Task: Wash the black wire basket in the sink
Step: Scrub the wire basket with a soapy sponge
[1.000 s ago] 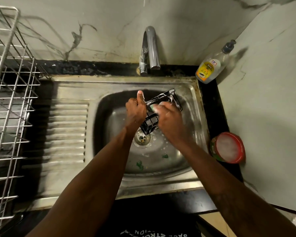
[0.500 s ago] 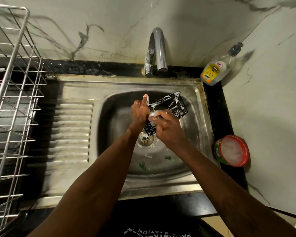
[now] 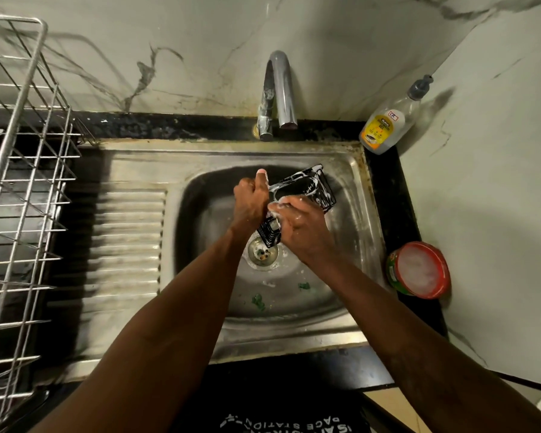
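A black wire basket (image 3: 310, 190), streaked with white foam, is held tilted over the steel sink (image 3: 350, 214), above the drain (image 3: 262, 253). My left hand (image 3: 251, 201) grips its left side, thumb pointing up. My right hand (image 3: 300, 225), soapy, has its fingers curled against the basket's near side; whether it holds a scrubber I cannot tell. The basket's middle is hidden behind both hands.
The tap (image 3: 278, 92) stands at the back, no water visible. A dish-soap bottle (image 3: 384, 126) leans in the back right corner. A red-rimmed tub of soap (image 3: 419, 270) sits right of the sink. A steel dish rack (image 3: 16, 182) stands left of the ribbed drainboard (image 3: 128, 245). Green bits lie in the basin.
The basket has tilted so its far end sits higher and further right, with more foam on it. My right hand has shifted along its near side. The camera view drifted slightly.
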`<state>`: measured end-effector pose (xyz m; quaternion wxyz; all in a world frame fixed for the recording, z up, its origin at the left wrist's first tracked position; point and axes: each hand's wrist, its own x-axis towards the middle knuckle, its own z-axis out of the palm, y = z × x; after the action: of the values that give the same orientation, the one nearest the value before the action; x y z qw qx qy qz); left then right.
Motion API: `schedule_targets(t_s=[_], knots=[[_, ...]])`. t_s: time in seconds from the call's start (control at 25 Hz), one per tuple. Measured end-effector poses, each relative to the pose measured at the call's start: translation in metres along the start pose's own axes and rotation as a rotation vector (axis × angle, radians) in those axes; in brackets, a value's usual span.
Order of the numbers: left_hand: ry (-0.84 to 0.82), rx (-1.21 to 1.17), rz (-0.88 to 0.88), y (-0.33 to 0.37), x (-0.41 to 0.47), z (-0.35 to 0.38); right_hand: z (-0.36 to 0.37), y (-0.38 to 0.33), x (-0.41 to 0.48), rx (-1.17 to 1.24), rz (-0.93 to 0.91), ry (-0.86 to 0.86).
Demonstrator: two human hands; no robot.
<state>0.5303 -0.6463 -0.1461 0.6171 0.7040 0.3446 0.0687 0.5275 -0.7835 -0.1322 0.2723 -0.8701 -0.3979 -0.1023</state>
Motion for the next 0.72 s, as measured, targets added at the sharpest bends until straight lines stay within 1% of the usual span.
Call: schedule_targets(t_s=[0.08,0.16,0.24,0.32,0.4,0.48,0.6,0.72], knots=[[0.005,0.011,-0.002,-0.004,0.001,-0.001,-0.002,-0.005,-0.016,-0.006,-0.048,-0.014],[-0.004,0.007,0.044,-0.007,0.001,-0.002,-0.011,-0.002,-0.017,-0.051,-0.068,-0.031],[-0.014,0.004,0.066,-0.005,0.001,-0.003,-0.011,0.001,0.002,-0.049,-0.018,-0.015],[0.008,-0.007,0.030,-0.001,0.002,-0.002,-0.006,-0.003,0.011,-0.001,0.050,-0.025],[0.035,0.004,0.009,-0.002,0.004,0.000,-0.008,-0.005,-0.006,0.024,0.032,-0.078],[0.021,0.005,0.021,-0.004,0.007,0.000,-0.018,0.002,-0.021,0.019,-0.010,-0.103],[-0.029,-0.043,0.060,-0.003,0.005,0.001,-0.024,0.015,-0.013,-0.009,-0.010,-0.038],[-0.082,-0.065,0.130,-0.004,-0.002,0.000,-0.018,0.012,-0.031,-0.042,0.056,0.052]])
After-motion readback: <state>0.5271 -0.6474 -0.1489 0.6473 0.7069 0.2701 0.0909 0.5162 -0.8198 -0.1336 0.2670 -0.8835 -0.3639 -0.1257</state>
